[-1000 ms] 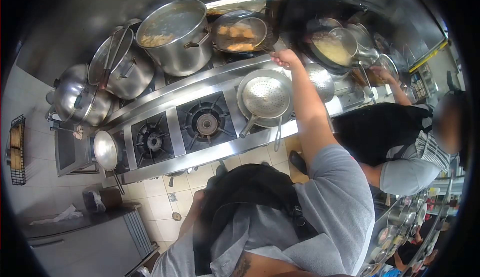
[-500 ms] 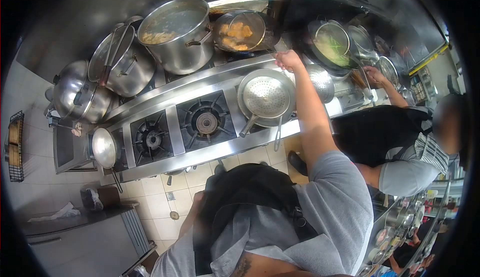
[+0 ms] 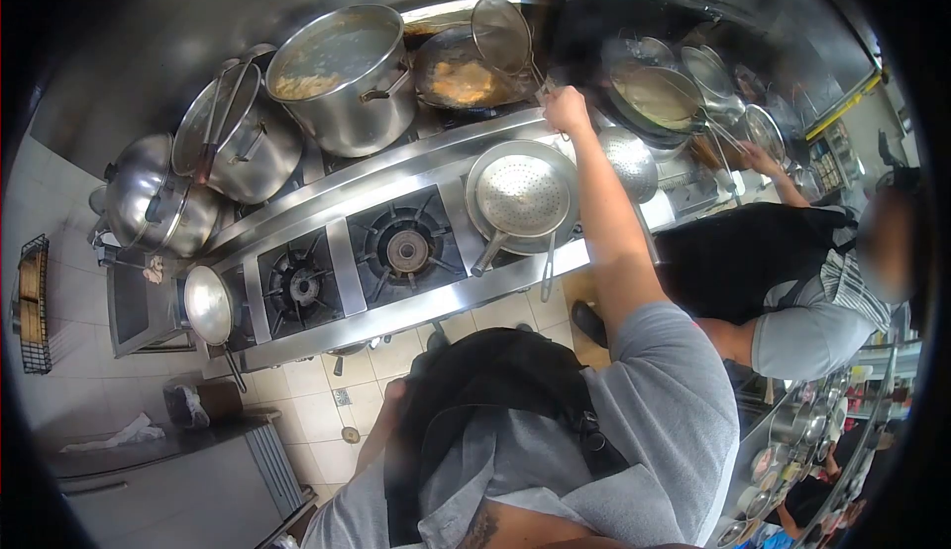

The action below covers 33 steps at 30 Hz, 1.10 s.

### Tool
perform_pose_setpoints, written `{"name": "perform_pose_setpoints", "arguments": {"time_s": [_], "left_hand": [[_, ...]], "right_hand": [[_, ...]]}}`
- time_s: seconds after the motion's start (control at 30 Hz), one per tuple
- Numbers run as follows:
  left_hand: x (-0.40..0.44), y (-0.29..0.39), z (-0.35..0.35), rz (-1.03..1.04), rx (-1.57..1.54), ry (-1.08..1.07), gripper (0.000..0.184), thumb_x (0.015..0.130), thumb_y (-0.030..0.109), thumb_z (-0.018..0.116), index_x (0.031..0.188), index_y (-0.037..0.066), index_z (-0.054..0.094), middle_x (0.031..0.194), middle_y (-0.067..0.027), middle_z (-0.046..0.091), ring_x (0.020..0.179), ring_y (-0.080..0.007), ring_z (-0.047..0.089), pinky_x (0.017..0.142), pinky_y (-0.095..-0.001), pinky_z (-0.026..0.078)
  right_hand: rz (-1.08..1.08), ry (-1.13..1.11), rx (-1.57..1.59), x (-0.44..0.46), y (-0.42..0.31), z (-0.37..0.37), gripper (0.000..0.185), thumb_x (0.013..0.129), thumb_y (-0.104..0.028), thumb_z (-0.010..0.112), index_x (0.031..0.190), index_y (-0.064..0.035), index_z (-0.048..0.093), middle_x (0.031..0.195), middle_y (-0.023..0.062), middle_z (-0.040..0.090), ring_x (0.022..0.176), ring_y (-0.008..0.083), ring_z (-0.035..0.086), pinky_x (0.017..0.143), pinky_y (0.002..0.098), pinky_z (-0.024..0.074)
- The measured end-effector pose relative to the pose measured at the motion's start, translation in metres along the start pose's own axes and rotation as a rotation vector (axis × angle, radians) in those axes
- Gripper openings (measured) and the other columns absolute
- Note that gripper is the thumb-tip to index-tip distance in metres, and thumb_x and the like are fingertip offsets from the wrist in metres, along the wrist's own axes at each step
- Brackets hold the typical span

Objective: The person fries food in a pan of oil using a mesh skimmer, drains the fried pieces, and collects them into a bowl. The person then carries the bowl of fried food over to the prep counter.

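Stretched out over the stove, my right hand (image 3: pixel 567 109) is closed round the handle of a round wire skimmer (image 3: pixel 501 36). The skimmer is tilted up above the right side of a dark wok (image 3: pixel 428 61), where orange-brown fried pieces (image 3: pixel 464 83) lie in oil. Below my forearm, a perforated strainer (image 3: pixel 523 188) rests on a larger round pan. My left hand (image 3: pixel 395 390) hangs low beside my black apron, largely covered by it, so its fingers do not show clearly.
A large stockpot (image 3: pixel 342 125) and a second pot (image 3: pixel 260 161) stand left of the wok. Two burners (image 3: pixel 407 250) are at the front. A shallow pan (image 3: pixel 207 303) lies at the left end. On the right a co-worker (image 3: pixel 753 252) holds a tool over another wok (image 3: pixel 622 113).
The skimmer has risen out of the wok and tilted upright, leaving the fried pieces below. The co-worker's hand and tool have shifted over the other wok.
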<state>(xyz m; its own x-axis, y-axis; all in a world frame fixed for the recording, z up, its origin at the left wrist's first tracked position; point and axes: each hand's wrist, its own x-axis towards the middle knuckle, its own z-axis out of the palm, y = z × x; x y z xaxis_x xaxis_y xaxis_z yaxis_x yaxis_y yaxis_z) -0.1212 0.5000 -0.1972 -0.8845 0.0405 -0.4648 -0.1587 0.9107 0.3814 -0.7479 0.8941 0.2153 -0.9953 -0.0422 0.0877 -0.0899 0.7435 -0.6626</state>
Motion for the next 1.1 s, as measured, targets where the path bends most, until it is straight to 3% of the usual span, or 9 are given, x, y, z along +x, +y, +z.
{"name": "perform_pose_setpoints", "arguments": {"time_s": [0.2,0.27,0.47,0.6,0.83,0.93,1.0,1.03,1.1], "left_hand": [[-0.013,0.014,-0.013,-0.063,-0.176,-0.009,0.028,0.094,0.027,0.050,0.107,0.012,0.070,0.097,-0.0097,0.072,0.084,-0.0217,0.068,0.075,-0.0347,0.053],[-0.026,0.022,-0.019,-0.079,-0.339,0.029,0.028,0.094,0.028,0.050,0.107,0.012,0.070,0.097,-0.0104,0.072,0.084,-0.0229,0.068,0.076,-0.0354,0.053],[-0.038,0.019,-0.011,-0.061,-0.304,0.048,0.030,0.092,0.032,0.052,0.108,0.014,0.069,0.099,-0.0137,0.071,0.088,-0.0285,0.068,0.077,-0.0392,0.053],[-0.041,0.024,-0.009,-0.052,-0.147,0.011,0.033,0.088,0.037,0.056,0.110,0.015,0.069,0.102,-0.0165,0.070,0.096,-0.0328,0.068,0.080,-0.0427,0.054],[-0.061,0.040,-0.016,-0.134,-0.299,-0.054,0.035,0.088,0.039,0.057,0.110,0.014,0.069,0.101,-0.0163,0.071,0.094,-0.0330,0.068,0.080,-0.0417,0.054],[-0.067,0.043,-0.012,-0.367,-0.927,0.041,0.037,0.089,0.041,0.055,0.109,0.013,0.069,0.102,-0.0148,0.071,0.095,-0.0324,0.068,0.080,-0.0408,0.054],[-0.059,0.039,-0.014,-0.316,-0.698,-0.016,0.037,0.090,0.040,0.054,0.109,0.013,0.068,0.103,-0.0146,0.071,0.094,-0.0325,0.068,0.081,-0.0411,0.054],[-0.054,0.035,-0.012,-0.288,-0.583,-0.044,0.036,0.091,0.040,0.053,0.109,0.013,0.068,0.103,-0.0145,0.071,0.094,-0.0326,0.068,0.081,-0.0413,0.054],[-0.041,0.025,-0.008,-0.224,-0.349,-0.098,0.037,0.091,0.040,0.052,0.109,0.012,0.068,0.103,-0.0143,0.071,0.094,-0.0326,0.068,0.081,-0.0416,0.054]], "right_hand": [[0.061,0.129,0.133,-0.007,-0.002,-0.022,0.024,0.091,-0.019,0.057,0.092,0.0007,0.071,0.069,0.0155,0.069,0.048,0.0224,0.064,0.057,0.0369,0.0539],[-0.037,0.337,0.094,0.001,0.013,-0.018,0.024,0.089,-0.020,0.058,0.089,0.0007,0.070,0.083,0.0263,0.067,0.082,0.0415,0.067,0.077,0.0477,0.0536],[0.051,0.539,-0.026,0.016,0.068,0.011,0.021,0.087,-0.017,0.058,0.094,-0.0016,0.070,0.093,0.0284,0.066,0.094,0.0432,0.065,0.083,0.0500,0.0520],[0.225,0.280,-0.197,0.039,0.159,0.058,0.024,0.081,-0.011,0.061,0.100,-0.0005,0.070,0.100,0.0284,0.067,0.101,0.0419,0.065,0.089,0.0486,0.0517],[0.072,0.384,-0.100,0.032,0.137,0.045,0.022,0.083,-0.013,0.060,0.095,0.0022,0.070,0.091,0.0306,0.066,0.094,0.0436,0.066,0.086,0.0492,0.0512],[-0.026,0.560,-0.014,0.009,0.078,0.016,0.023,0.088,-0.018,0.057,0.091,0.0017,0.069,0.086,0.0291,0.066,0.087,0.0432,0.066,0.080,0.0494,0.0514],[0.089,0.371,0.104,-0.002,0.044,-0.006,0.033,0.087,-0.025,0.063,0.109,-0.0010,0.070,0.100,0.0262,0.068,0.101,0.0398,0.066,0.086,0.0432,0.0519],[-0.058,0.439,0.053,0.012,0.055,0.001,0.023,0.088,-0.022,0.060,0.090,-0.0007,0.069,0.079,0.0223,0.068,0.080,0.0376,0.068,0.074,0.0453,0.0526],[0.025,0.301,0.099,0.024,0.049,0.002,0.023,0.089,-0.021,0.060,0.089,-0.0001,0.069,0.077,0.0215,0.068,0.076,0.0368,0.069,0.073,0.0447,0.0530]]}}
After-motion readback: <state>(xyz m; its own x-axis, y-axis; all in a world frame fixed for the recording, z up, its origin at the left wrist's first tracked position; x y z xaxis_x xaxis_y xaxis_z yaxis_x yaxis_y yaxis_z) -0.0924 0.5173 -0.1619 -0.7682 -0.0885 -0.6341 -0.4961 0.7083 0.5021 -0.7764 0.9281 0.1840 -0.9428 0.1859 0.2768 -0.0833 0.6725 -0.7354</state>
